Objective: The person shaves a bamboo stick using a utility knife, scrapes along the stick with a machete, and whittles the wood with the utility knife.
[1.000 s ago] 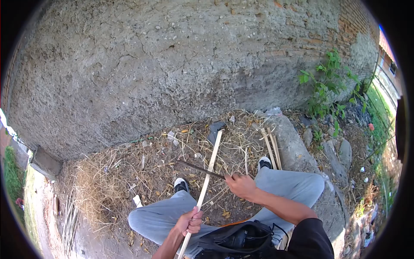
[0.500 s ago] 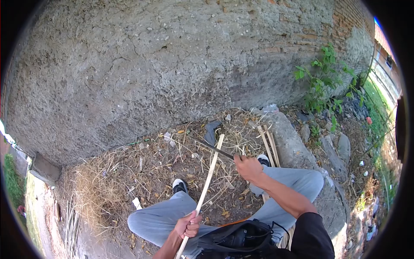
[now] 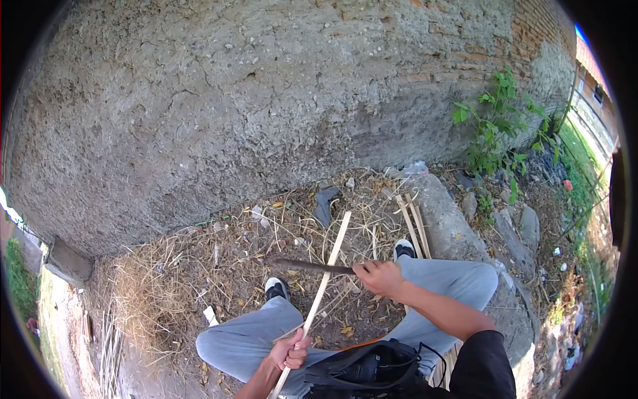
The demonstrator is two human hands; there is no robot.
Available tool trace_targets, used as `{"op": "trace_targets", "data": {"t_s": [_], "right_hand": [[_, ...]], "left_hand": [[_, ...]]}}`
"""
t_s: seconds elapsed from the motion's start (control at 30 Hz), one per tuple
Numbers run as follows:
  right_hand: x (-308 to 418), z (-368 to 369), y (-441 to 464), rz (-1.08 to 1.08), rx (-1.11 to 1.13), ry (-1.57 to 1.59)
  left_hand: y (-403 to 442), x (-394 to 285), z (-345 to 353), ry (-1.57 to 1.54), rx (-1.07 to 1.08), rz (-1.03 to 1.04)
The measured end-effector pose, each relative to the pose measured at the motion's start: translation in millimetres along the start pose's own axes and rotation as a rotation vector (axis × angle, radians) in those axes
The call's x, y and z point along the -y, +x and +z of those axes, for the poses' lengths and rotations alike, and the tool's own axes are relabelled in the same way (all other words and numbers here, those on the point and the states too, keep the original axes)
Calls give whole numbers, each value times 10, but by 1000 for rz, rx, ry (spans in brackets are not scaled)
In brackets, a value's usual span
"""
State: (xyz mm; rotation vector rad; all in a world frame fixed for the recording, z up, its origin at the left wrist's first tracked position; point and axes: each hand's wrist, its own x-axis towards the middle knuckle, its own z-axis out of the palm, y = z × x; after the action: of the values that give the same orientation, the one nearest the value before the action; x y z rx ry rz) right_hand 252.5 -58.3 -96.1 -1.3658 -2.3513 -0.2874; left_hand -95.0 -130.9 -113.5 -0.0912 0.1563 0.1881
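Note:
My left hand (image 3: 290, 350) is closed around the lower part of a pale bamboo strip (image 3: 331, 256), which slants up and away from my lap. In my right hand (image 3: 377, 276) is the handle end of a long dark machete (image 3: 302, 265). Its blade lies nearly level across the strip's upper half, pointing left; whether it cuts into the strip I cannot tell. A thin pale sliver (image 3: 290, 334) shows by my left fingers. The handle itself is mostly hidden by my right fingers.
Several bamboo strips (image 3: 413, 226) lean by my right foot, beside a concrete block (image 3: 448, 216). Dry shavings (image 3: 156, 286) are heaped on the ground to the left. A rough wall (image 3: 266, 106) rises in front, with a leafy plant (image 3: 502, 123) at right.
The machete has swung down and now lies flatter, crossing the bamboo strip lower. My right hand has moved slightly down. The strip's top has shifted a little right; my left hand stays nearly put.

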Motion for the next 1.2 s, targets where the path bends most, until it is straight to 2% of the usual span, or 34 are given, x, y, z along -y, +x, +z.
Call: {"op": "trace_targets", "data": {"t_s": [0.03, 0.07, 0.1, 0.2, 0.23, 0.3, 0.37, 0.4, 0.47, 0.5, 0.57, 0.63, 0.7, 0.83, 0.9, 0.97, 1.03, 1.1, 1.17, 1.2], "right_hand": [[-151, 124, 10, 220, -8, 13], [-326, 135, 57, 377, 76, 40], [-288, 126, 28, 377, 75, 39], [89, -70, -42, 133, 30, 110], [215, -180, -55, 136, 35, 110], [353, -287, -48, -186, -99, 17], [365, -244, -69, -146, -33, 39], [352, -224, -66, -55, -16, 48], [313, -200, -48, 58, 0, 72], [319, -208, -49, 57, 0, 71], [353, -227, -96, 0, -8, 48], [409, -206, -156, -55, 7, 54], [441, -208, -173, -104, 14, 58], [427, -237, -171, -133, 51, 6], [256, -126, -153, -127, 64, -24], [-88, 120, -125, 367, 128, -97], [-62, 0, -90, 316, 92, -48], [47, -161, -92, 265, 63, -2], [302, -266, -75, -159, -34, -41], [289, -286, -43, -101, -26, -43]], "left_hand": [[-20, 15, -22, -8, -5, -2], [-28, 7, -48, -28, -12, 2], [-22, -14, -52, -41, -15, 8], [7, -65, -7, -37, 49, 21], [20, -48, 20, -48, 89, 33], [77, -68, 115, -9, 103, 31], [55, -44, 119, -7, 43, 74], [30, -37, 132, -7, 37, 77], [22, -48, 168, 90, -165, 73], [68, -36, 208, 90, -164, 73], [180, 36, 275, 396, -443, 191], [218, 75, 232, 382, -424, 162], [260, 96, 259, 477, -622, 128], [284, 124, 362, 614, -787, 203], [246, 181, 447, 664, -802, 187], [184, 236, 452, 705, -819, 161], [89, 169, 440, 608, -718, 85], [70, 135, 354, 594, -713, 140], [120, 139, 378, 585, -706, 187], [151, 175, 486, 700, -791, 238]]}}
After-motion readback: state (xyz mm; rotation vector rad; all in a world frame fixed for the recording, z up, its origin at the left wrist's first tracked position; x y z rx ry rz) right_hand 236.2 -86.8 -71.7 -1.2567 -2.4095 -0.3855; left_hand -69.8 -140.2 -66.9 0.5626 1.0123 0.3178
